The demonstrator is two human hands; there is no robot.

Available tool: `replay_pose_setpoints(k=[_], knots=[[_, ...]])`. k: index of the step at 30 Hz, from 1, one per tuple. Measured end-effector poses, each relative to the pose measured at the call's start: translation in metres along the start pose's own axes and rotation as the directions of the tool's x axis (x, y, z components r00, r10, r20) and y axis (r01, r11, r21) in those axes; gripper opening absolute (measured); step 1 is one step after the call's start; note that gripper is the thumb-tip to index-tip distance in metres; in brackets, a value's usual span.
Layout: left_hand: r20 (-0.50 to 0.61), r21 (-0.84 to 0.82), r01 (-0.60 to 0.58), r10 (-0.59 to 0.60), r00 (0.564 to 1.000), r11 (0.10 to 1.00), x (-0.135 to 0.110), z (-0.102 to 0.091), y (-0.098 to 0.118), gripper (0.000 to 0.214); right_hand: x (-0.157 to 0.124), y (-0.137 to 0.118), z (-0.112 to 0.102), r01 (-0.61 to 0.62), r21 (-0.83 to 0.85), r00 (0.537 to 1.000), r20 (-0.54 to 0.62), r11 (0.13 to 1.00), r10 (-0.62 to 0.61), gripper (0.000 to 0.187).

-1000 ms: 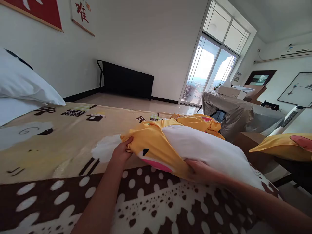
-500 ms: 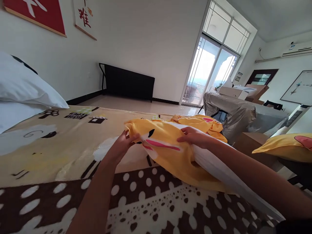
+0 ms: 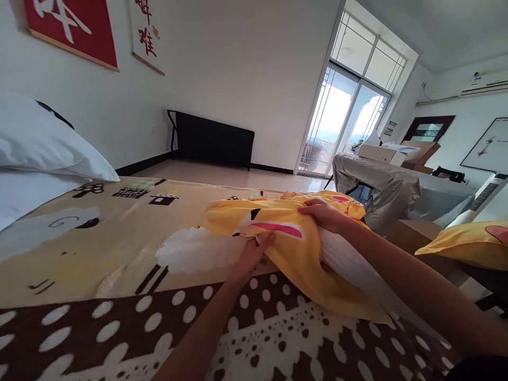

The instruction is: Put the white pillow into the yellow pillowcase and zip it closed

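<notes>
A yellow pillowcase [image 3: 296, 264] with a printed pink mouth and black marks lies loosely draped over the bed. My left hand [image 3: 253, 256] grips its near edge just below the pink print, the thumb on top and the other fingers partly hidden. Higher on the right, my right hand [image 3: 323, 213] pinches the cloth near its upper edge. White material [image 3: 345, 259] shows beneath my right forearm, against the yellow cloth; I cannot tell whether it is a lining or a separate piece. Behind my right hand is more bunched yellow fabric [image 3: 353, 203].
The bed has a beige and brown patterned blanket [image 3: 130, 233]. White pillows [image 3: 51, 145] rest at the left. To the right are a plastic-covered piece of furniture [image 3: 381, 180] with boxes on it, a cardboard box [image 3: 413, 235] and a yellow pillow [image 3: 468, 243]. A black folded frame [image 3: 214, 140] stands against the wall.
My left hand has left the pillowcase's far-left corner and moved right and nearer, onto its lower edge. That corner now lies flatter on the bed. My right hand keeps its hold, slightly farther right.
</notes>
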State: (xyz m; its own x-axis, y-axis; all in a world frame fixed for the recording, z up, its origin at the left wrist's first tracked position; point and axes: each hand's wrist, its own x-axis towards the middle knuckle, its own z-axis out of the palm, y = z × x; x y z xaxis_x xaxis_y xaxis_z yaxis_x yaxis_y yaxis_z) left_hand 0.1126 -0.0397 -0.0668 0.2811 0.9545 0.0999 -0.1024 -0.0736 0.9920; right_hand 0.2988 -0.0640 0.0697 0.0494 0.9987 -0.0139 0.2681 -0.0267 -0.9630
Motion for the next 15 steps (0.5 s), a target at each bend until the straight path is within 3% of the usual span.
replay_pose_setpoints(k=[4, 9, 12, 15], knots=[[-0.177, 0.052, -0.102, 0.109, 0.978, 0.993, 0.006, 0.011, -0.016, 0.039, 0.004, 0.012, -0.001, 0.097, -0.053, 0.995, -0.021, 0.994, -0.098, 0.02], [-0.284, 0.123, -0.222, 0.249, 0.926, 0.967, -0.009, 0.026, -0.006, 0.045, 0.015, 0.053, 0.019, -0.007, 0.203, 1.0, 0.027, 0.979, 0.002, 0.015], [-0.201, 0.172, -0.282, 0.314, 0.928, 0.944, -0.023, 0.04, 0.001, 0.042, 0.024, 0.077, 0.035, -0.011, 0.297, 0.999, -0.038, 0.955, 0.024, 0.014], [0.082, 0.345, -0.312, 0.303, 0.95, 0.885, -0.036, 0.058, -0.008, 0.04, 0.031, 0.089, 0.043, -0.005, 0.326, 0.996, -0.078, 0.945, 0.032, 0.015]])
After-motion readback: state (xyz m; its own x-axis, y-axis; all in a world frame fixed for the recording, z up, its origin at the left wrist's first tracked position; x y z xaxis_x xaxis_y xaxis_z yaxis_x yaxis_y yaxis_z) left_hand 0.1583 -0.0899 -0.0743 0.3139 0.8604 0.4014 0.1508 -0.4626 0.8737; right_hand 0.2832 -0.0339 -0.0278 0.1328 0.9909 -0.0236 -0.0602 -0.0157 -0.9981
